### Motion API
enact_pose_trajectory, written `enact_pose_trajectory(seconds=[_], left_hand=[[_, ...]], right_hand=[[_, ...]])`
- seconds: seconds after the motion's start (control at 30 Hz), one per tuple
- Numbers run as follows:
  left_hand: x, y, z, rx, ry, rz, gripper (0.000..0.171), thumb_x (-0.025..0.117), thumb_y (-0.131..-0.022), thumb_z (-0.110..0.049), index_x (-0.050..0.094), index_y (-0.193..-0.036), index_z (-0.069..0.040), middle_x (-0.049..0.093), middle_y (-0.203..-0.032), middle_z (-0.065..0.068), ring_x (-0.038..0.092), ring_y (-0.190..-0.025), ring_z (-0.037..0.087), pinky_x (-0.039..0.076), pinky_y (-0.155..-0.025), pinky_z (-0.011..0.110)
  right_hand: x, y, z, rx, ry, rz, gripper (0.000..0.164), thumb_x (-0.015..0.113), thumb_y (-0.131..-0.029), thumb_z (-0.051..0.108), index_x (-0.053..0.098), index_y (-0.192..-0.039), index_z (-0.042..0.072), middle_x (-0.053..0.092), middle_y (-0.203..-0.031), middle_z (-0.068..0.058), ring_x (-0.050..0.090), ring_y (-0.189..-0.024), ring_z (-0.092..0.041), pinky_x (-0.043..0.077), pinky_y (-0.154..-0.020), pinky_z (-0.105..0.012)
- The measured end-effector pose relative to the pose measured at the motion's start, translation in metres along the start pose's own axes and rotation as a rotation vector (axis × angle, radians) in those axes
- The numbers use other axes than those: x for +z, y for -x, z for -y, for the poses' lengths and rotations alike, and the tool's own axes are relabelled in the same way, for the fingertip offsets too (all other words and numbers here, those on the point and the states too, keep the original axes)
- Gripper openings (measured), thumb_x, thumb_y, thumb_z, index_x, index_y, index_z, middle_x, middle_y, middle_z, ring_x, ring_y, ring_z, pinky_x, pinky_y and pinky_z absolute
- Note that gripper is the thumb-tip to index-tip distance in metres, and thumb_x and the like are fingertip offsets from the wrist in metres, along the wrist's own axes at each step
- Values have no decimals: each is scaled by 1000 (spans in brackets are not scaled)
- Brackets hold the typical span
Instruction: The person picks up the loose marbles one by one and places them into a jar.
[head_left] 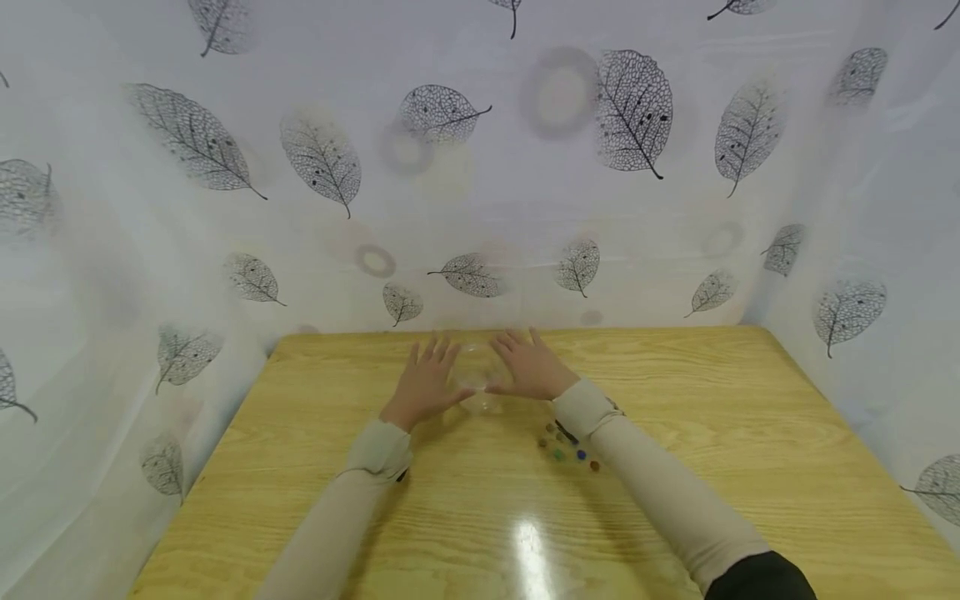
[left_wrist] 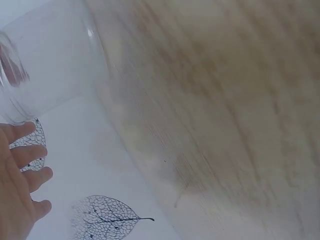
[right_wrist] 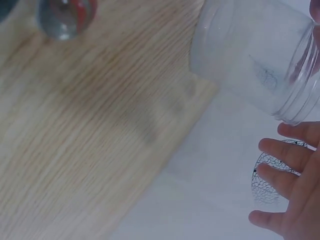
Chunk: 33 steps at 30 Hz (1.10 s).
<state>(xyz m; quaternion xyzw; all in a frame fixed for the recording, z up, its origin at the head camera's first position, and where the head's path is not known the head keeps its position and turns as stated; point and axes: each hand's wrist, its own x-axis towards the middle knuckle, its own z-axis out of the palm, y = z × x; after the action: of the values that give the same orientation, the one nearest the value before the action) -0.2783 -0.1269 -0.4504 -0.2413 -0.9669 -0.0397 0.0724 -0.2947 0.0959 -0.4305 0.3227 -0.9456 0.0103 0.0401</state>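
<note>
The left hand (head_left: 426, 387), fingers spread and straight, stands beside a see-through, smooth, cylindrical jar (head_left: 478, 360) with a ridged neck, upright on the grained wooden table (head_left: 300, 417); whether either hand touches it is hard to tell. The right hand (head_left: 531, 371) holds its fingers apart too; small, glossy marbles (head_left: 581, 455) lie beside the beige sleeve (head_left: 660, 483).
</note>
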Motion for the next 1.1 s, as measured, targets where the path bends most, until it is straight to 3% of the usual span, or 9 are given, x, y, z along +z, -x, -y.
enact_pose_trajectory(seconds=[0.5,0.73,0.9,1.1], left_hand=[[-7,34,-20,64,-8,-31,80,50,-86,-60,35,-144,-7,27,-153,19,24,-142,39,11,-117,57],[-8,51,-31,84,-57,-53,81,48,-86,-63,37,-144,-8,31,-151,18,26,-142,37,15,-116,57],[-7,61,-39,87,-103,-77,81,46,-85,-66,39,-143,-9,33,-150,17,28,-141,35,20,-115,55],[-7,71,-48,87,-80,-99,81,47,-85,-64,39,-142,-7,36,-148,19,29,-140,37,21,-115,57]], right_hand=[[-5,38,16,-44,26,13,85,46,-85,67,36,-144,6,34,-151,-13,26,-143,-32,12,-115,-59],[-9,56,26,-79,31,-7,84,47,-85,66,39,-142,5,33,-151,-15,25,-142,-34,9,-116,-60],[-7,68,30,-104,21,-45,84,48,-85,65,41,-140,3,36,-149,-16,27,-141,-35,11,-115,-60],[-4,79,31,-140,24,-133,85,41,-86,69,45,-137,2,42,-145,-18,34,-137,-37,18,-113,-62]])
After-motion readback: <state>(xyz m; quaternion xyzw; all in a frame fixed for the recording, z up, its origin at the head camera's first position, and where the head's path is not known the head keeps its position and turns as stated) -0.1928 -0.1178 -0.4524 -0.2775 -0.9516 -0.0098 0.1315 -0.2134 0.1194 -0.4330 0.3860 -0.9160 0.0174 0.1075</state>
